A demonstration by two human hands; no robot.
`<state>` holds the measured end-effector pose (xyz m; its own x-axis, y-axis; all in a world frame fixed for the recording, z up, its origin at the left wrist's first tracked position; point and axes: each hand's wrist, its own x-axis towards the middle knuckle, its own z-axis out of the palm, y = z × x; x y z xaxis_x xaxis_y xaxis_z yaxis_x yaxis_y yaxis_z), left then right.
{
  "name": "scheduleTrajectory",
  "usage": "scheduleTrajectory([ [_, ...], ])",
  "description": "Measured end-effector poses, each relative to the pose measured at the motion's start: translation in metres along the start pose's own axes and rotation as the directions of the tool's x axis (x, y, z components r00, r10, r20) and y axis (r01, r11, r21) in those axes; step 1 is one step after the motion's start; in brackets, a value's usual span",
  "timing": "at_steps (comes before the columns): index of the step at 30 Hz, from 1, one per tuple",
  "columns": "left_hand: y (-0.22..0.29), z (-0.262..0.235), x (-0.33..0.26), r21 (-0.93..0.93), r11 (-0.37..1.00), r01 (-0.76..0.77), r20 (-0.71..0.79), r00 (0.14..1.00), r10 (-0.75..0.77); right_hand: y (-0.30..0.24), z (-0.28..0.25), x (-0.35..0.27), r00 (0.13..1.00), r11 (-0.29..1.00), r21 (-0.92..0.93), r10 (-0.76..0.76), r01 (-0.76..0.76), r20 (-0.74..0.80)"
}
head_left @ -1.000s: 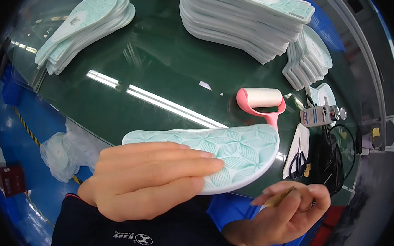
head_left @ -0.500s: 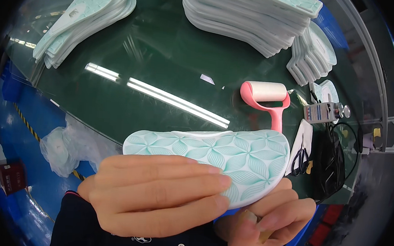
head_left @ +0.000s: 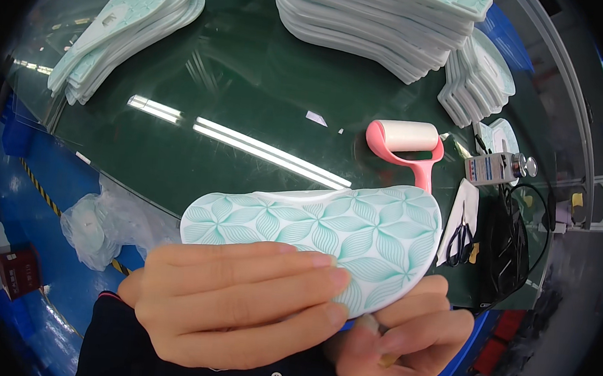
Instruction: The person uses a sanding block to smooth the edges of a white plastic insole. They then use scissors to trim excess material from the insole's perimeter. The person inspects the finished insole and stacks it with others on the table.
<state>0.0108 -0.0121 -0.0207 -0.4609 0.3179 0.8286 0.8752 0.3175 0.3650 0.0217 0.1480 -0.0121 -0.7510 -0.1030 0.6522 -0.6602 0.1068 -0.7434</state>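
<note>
A rounded white panel [head_left: 374, 242] with a teal leaf pattern is held up in front of me, over the near edge of the table. My left hand [head_left: 237, 302] lies across its lower left part, fingers together over the printed face, gripping it; the thumb is hidden behind. At the panel's lower right edge, my right hand [head_left: 406, 338] is closed, fingers curled and thumb pressed in against them. Part of that hand passes behind the panel, and what the fingertips pinch, if anything, cannot be made out.
A dark green table [head_left: 253, 80] bears a left stack of similar panels [head_left: 127, 32], a tall stack [head_left: 368, 32] and a smaller one [head_left: 473, 81]. To the right lie a pink-handled lint roller [head_left: 406, 138], scissors [head_left: 460, 244], a metal-capped bottle [head_left: 491, 168] and a black bag [head_left: 505, 251].
The panel has risen slightly and tilted, showing more of its printed face. My left hand has shifted a little left and down with it; the right hand's fingers have moved slightly left.
</note>
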Motion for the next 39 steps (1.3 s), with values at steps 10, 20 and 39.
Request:
scheduleTrajectory([
  [10,0.004,0.007,-0.005,0.018,0.996,0.083,-0.036,0.996,-0.082,0.011,0.004,-0.008,0.986,0.986,0.163,-0.020,0.047,-0.163],
  [20,0.008,0.004,-0.002,0.011,0.990,0.138,0.016,0.990,-0.139,0.006,0.000,-0.006,0.992,0.993,0.120,0.017,-0.003,-0.121],
  [39,0.009,0.003,0.003,0.007,0.990,0.141,0.077,0.987,-0.141,0.009,0.003,-0.007,0.986,0.996,0.076,-0.042,0.055,-0.163],
])
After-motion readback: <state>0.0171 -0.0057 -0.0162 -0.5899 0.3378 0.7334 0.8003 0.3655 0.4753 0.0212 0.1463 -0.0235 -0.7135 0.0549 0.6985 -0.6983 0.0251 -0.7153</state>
